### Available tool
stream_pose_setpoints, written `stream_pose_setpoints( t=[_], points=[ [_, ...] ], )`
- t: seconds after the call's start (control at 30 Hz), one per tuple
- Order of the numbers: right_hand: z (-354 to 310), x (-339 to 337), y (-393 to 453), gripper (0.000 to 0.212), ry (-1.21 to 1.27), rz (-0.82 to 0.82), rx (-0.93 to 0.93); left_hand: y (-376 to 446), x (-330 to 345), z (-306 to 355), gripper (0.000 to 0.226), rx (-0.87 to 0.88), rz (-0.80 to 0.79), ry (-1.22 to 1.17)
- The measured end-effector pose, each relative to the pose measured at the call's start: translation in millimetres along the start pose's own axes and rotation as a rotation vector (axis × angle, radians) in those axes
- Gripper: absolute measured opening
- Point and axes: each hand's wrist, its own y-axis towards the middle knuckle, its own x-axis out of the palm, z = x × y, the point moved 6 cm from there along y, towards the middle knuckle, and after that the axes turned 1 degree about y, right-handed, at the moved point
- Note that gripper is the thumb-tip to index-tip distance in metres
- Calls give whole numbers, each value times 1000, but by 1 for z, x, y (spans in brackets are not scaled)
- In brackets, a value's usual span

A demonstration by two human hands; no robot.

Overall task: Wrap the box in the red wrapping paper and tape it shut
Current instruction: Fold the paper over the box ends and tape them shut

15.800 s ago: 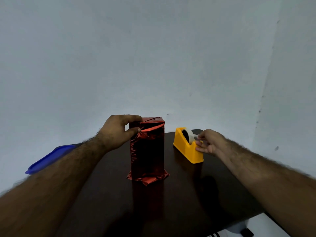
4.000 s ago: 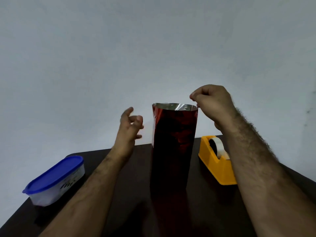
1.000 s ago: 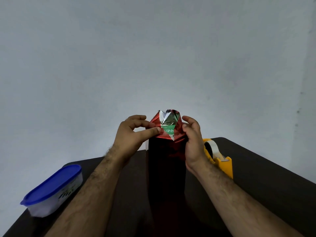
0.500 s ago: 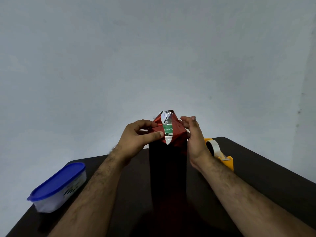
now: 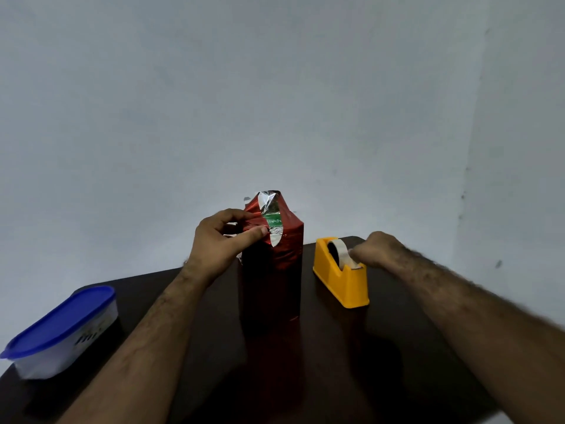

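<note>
**On the dark table, paper pinched and tape within reach**

Near the middle of the dark table [image 5: 382, 377] stands the box [image 5: 274, 222], upright and tall, sheathed in the red wrapping paper [image 5: 272, 280]. Its top end is not closed: the paper rises to a crumpled peak, and a gap down the front of that peak shows the silver underside of the wrap and a strip of the green box beneath.

My left hand [image 5: 220, 243] grips the upper left of the parcel. Thumb and forefinger are closed on the folded red flap just beside the gap, with the thumb pointing across towards the silver edge. My forearm runs down from there to the lower left.

My right hand [image 5: 374, 247] is at the yellow tape dispenser [image 5: 342, 280], which sits just to the right of the box, apart from it. My fingers are curled down onto the roll of tape [image 5: 339, 254] near the cutter end, and the hand is somewhat blurred; I cannot tell whether they have actually caught the tape end or only touch it.

At the far left edge of the table rests a clear plastic tub with a blue lid [image 5: 61, 322], well apart from everything else. A pale wall [image 5: 275, 87] fills the view behind.
</note>
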Motion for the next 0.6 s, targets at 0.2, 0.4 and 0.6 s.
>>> stream_pose_setpoints(
  t=[0.2, 0.4, 0.6],
  points=[
    [25, 15, 12, 13, 368, -216, 250, -2, 4, -1, 27, 0, 10, -14],
    [21, 24, 13, 16, 401, -275, 360, 0, 4, -4, 29, -3, -7, -25],
    [20, 40, 21, 16, 735, -322, 430, 0, 4, -7, 31, -18, -3, -43]
  ],
)
